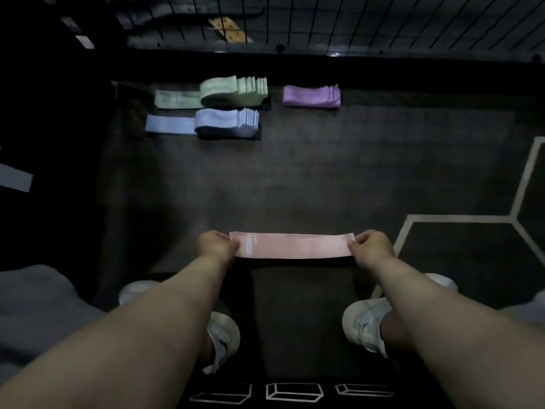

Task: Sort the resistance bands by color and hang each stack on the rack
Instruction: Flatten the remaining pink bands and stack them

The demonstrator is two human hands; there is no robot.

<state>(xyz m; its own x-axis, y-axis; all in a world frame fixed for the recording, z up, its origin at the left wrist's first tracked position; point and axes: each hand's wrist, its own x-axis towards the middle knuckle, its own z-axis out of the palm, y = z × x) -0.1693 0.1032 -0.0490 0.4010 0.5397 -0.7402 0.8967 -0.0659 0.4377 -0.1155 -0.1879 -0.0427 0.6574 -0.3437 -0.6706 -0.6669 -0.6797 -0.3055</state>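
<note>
A pink resistance band (295,245) is stretched flat between my hands, low over the dark floor. My left hand (217,245) grips its left end and my right hand (372,248) grips its right end. Farther ahead on the floor lie sorted piles: a green stack (236,89) with one green band (177,99) flat beside it, a blue stack (227,123) with one blue band (169,124) flat to its left, and a purple stack (312,96). A black wire grid rack (354,22) stands at the back.
My two feet in pale shoes (365,323) stand below the band. White hexagon lines (460,219) mark the floor at the right. A dark shelf edge with a grey strip (16,178) is at the left. Open dark floor lies between me and the piles.
</note>
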